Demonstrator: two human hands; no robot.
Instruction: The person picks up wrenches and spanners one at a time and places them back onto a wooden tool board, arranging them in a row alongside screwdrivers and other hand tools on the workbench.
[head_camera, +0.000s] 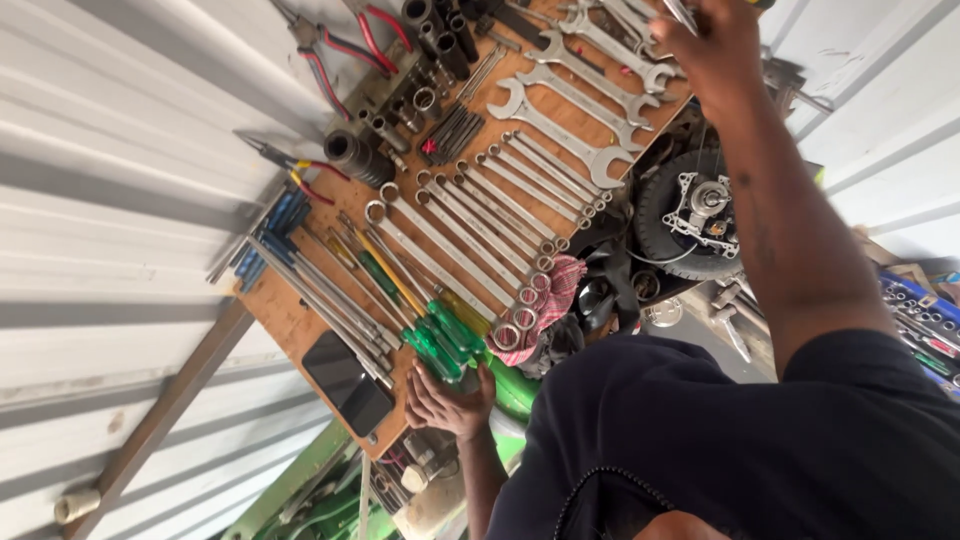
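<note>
A wooden board (290, 320) leans on a corrugated white wall and carries rows of tools. My left hand (447, 403) lies flat and open on the board's lower edge, its fingers touching the green-handled screwdrivers (440, 345). Beside that hand sits a dark phone (347, 383). My right hand (718, 50) is raised to the top of the view, over the big open-end wrenches (560, 125). It is closed around a thin metal tool (681, 12) whose tip pokes out; the rest of it is hidden. Ring spanners (470, 240) fill the board's middle.
Red-handled pliers (340, 50) and dark sockets (440, 35) lie on the board's upper part. A red checked cloth (558, 290) hangs off its edge. A small wheel with a metal hub (692, 215) sits by my right arm. A blue socket tray (925, 320) is at the right.
</note>
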